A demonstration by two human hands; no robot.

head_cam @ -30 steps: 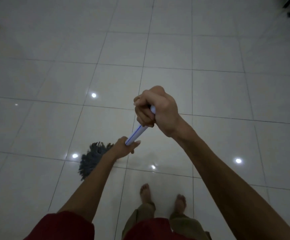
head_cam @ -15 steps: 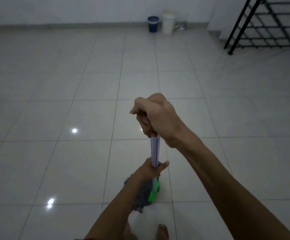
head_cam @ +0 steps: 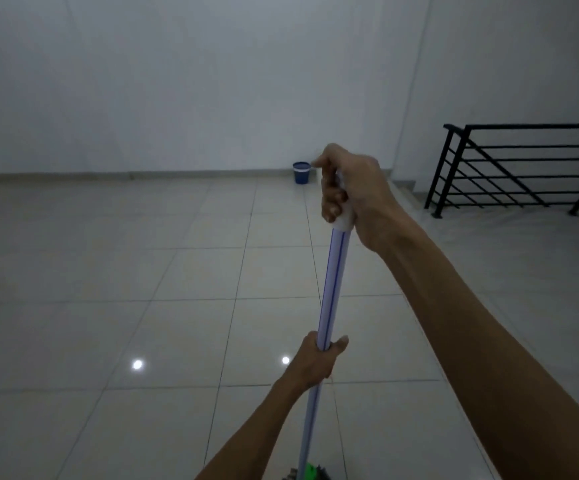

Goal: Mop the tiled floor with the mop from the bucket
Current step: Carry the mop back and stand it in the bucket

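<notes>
The fingers (head_cam: 331, 199) of the right hand (head_cam: 354, 192) are wrapping tightly round the white top end of the mop handle (head_cam: 333, 282). Lower down the shaft, the left hand (head_cam: 315, 365) is gripping it too, with the thumb lying along the side. The pale, blue-striped pole is running down toward six o'clock, where the green socket and a few grey strands of the mop head (head_cam: 310, 472) are just showing at the frame's edge, close to the person's body on the tiled floor (head_cam: 142, 271). The blue bucket (head_cam: 301, 172) is standing far off at twelve o'clock against the wall, and a black railing (head_cam: 523, 168) is at two o'clock.

The pole is probably light, stiff and smooth, so it may slip in wet palms. The string head is likely soft and dragging heavily when soaked. Holding top and mid-shaft, well apart, should give good leverage for the strokes.
</notes>
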